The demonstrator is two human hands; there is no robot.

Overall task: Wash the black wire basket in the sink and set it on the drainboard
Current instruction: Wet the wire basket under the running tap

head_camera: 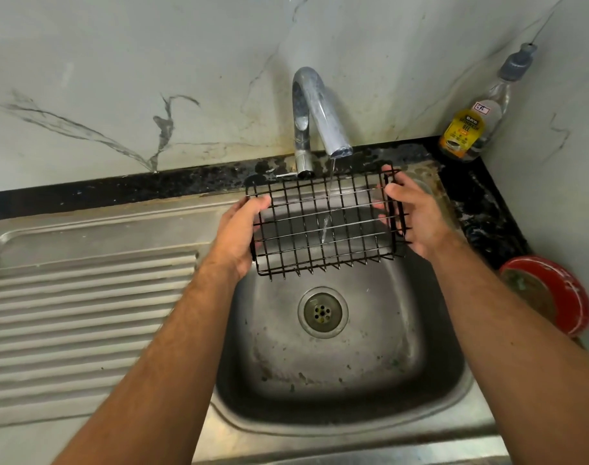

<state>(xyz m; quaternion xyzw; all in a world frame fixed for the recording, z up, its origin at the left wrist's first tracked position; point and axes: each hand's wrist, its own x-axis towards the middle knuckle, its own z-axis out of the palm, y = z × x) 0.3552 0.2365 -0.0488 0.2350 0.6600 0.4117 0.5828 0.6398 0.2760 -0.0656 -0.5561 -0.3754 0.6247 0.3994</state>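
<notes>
The black wire basket (323,226) hangs in the air over the steel sink (333,374), tilted toward me, under the chrome tap (314,112). A thin stream of water (330,182) falls from the spout through its grid. My left hand (239,229) grips the basket's left edge, fingers curled over the wire. On the other side my right hand (413,216) grips the right end wall, thumb on top and fingers behind the wires. The ribbed drainboard (85,313) lies to the left of the bowl.
A dish gel bottle (477,122) stands in the back right corner on the black counter (470,193). A red bowl (551,293) sits at the right of the sink. The drain (322,312) is at the bowl's centre. Marble wall close behind.
</notes>
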